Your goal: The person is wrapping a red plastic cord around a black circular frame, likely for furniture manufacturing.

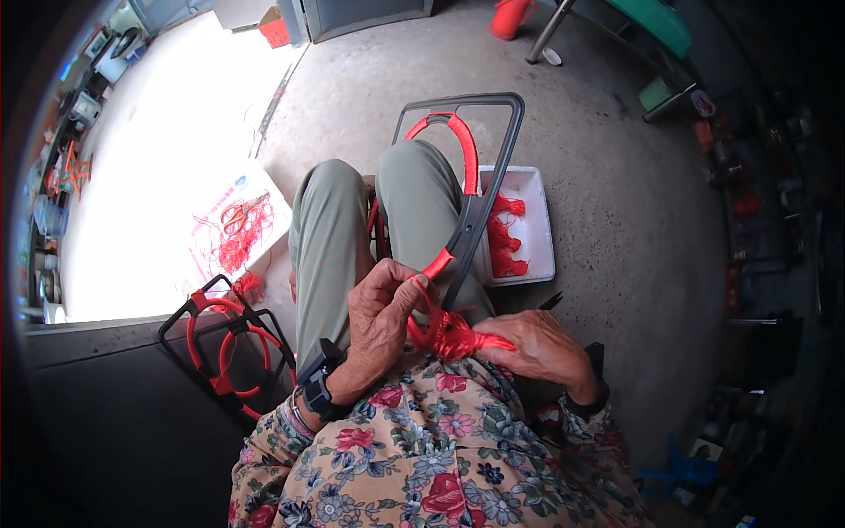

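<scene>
A black frame (516, 132) with a curved ring wrapped in red (467, 150) leans across my lap, its near end between my hands. My left hand (378, 308) is closed, thumb and forefinger pinching a strand of red thread beside the wrapped ring. A bunched hank of red thread (453, 341) lies against the ring's near end. My right hand (539, 345) is wrapped round the tail of that hank, just right of the ring. Its fingertips are partly hidden, as is the part of the ring under the hank.
Right of my knees, a white foam box (547, 220) holds bundles of red thread (506, 242). At left, scissors (236, 216) lie on loose red thread on a white box (275, 220). More black frames with red rings (231, 343) rest by my left leg. A red bucket (509, 19) stands farther off.
</scene>
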The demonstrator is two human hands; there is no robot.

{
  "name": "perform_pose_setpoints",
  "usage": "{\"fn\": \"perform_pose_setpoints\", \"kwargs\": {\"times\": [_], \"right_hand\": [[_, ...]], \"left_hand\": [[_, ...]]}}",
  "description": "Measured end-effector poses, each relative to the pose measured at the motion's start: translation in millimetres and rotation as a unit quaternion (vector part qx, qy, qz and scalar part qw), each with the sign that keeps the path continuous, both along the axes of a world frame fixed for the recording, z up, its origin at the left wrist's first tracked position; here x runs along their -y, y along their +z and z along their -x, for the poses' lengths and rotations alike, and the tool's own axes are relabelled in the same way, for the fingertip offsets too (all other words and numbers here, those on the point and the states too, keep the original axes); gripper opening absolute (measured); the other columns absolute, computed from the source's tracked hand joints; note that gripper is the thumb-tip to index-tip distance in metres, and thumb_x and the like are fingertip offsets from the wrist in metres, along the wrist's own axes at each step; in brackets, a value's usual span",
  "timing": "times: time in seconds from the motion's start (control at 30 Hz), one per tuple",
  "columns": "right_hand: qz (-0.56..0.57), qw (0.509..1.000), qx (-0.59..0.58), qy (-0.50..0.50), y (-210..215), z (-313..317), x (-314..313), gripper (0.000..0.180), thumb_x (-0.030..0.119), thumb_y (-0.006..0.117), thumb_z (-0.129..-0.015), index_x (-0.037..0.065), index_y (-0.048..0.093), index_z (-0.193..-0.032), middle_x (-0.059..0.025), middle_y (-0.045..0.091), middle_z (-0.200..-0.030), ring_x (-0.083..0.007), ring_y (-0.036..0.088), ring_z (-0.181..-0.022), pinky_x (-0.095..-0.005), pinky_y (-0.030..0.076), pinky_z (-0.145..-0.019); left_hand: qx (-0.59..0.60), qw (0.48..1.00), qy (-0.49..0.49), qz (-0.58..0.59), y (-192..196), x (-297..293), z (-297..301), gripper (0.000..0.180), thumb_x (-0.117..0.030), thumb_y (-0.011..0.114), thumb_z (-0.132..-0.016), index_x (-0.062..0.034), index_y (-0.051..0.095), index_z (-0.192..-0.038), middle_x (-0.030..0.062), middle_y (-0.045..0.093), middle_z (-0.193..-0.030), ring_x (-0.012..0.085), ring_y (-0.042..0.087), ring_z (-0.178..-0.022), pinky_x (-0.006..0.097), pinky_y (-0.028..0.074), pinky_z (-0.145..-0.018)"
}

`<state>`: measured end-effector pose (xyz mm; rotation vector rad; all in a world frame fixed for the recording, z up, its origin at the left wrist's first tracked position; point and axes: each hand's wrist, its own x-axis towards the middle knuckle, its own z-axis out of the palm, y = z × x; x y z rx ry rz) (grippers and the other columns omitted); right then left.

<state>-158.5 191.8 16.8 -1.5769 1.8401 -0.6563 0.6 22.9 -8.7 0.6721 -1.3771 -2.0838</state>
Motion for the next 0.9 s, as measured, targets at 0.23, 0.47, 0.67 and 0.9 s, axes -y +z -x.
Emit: {"fn": "perform_pose_setpoints", "kwargs": {"times": [0.23,0.47,0.67,0.9], "right_hand": [[0.038,0.986,0.000,-0.161,-30,-14,42,0.029,0.014,0.062,-0.085,-0.002,0.053,-0.108,-0.0222,0.063,-0.085,-0.0397,0.064,-0.079,-0.0432,0.050,-0.069],[-0.050,0.915,0.313,-0.249,-5,51,-15,0.026,0.019,0.064,-0.088,-0.001,0.056,-0.103,-0.0039,0.062,-0.076,-0.0094,0.057,-0.064,-0.0233,0.045,-0.058],[0.218,0.755,0.557,-0.270,-6,55,-39,0.033,0.017,0.067,-0.082,0.000,0.054,-0.107,-0.0023,0.058,-0.070,-0.0101,0.053,-0.053,-0.0238,0.044,-0.048],[0.050,0.998,0.003,-0.045,-22,4,13,0.024,0.013,0.071,-0.077,0.001,0.065,-0.097,-0.0140,0.066,-0.085,-0.0267,0.066,-0.075,-0.0348,0.051,-0.067]], "left_hand": [[0.039,0.983,0.034,0.176,-10,3,-4,0.014,-0.010,0.061,-0.093,0.0038,0.061,-0.091,0.0083,0.066,-0.086,0.0098,0.062,-0.079,0.023,0.051,-0.069],[0.006,0.999,-0.023,-0.039,17,6,-10,0.010,-0.009,0.060,-0.093,0.0002,0.060,-0.089,0.0073,0.066,-0.082,0.0145,0.062,-0.078,0.029,0.048,-0.079],[-0.002,0.991,-0.079,-0.107,19,11,10,0.015,-0.016,0.060,-0.092,-0.0017,0.057,-0.090,0.0104,0.066,-0.077,0.0153,0.064,-0.076,0.028,0.051,-0.071],[0.012,0.998,-0.034,-0.059,3,10,10,0.013,-0.013,0.061,-0.092,-0.0006,0.060,-0.088,0.0088,0.067,-0.086,0.0120,0.060,-0.079,0.025,0.047,-0.075]]}}
